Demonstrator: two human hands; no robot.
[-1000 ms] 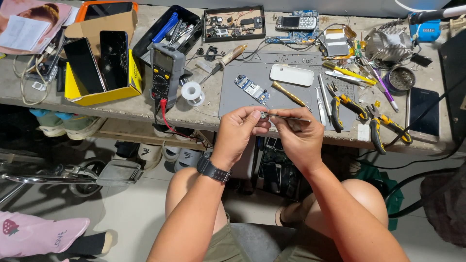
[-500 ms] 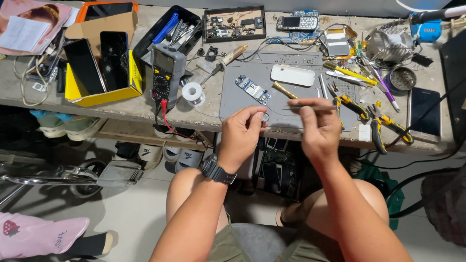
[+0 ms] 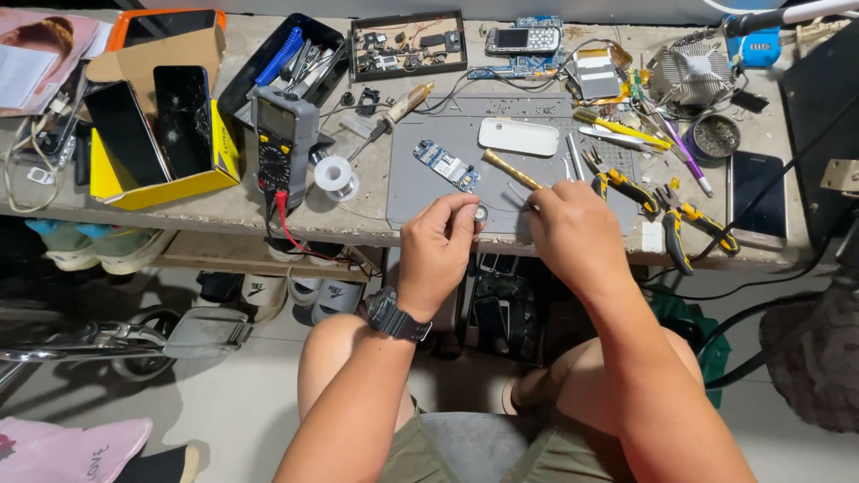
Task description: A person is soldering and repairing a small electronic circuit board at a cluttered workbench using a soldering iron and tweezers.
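Observation:
My left hand (image 3: 437, 252) hovers over the front edge of the grey work mat (image 3: 420, 192), with a small round silvery part (image 3: 480, 213) pinched between thumb and forefinger. A black watch sits on that wrist. To its right, apart from it, my right hand (image 3: 573, 237) has its fingers curled down onto the mat. They rest beside a thin metal tool (image 3: 517, 190), and whether they grip it is hidden. Just beyond the hands lie a small blue circuit board (image 3: 446, 165), a brass-coloured rod (image 3: 510, 169) and a white oblong device (image 3: 518, 137).
A multimeter (image 3: 284, 143) with a red lead and a solder spool (image 3: 335, 175) lie left of the mat. A yellow box (image 3: 161, 183) holds phones. Yellow-handled pliers (image 3: 631, 190), cutters (image 3: 677, 234) and a phone (image 3: 759, 199) lie right. A tool tray (image 3: 268, 67) stands behind.
The hands were joined over the bench edge. They have separated. My right hand has moved right and forward onto the mat, while my left hand keeps the small round part.

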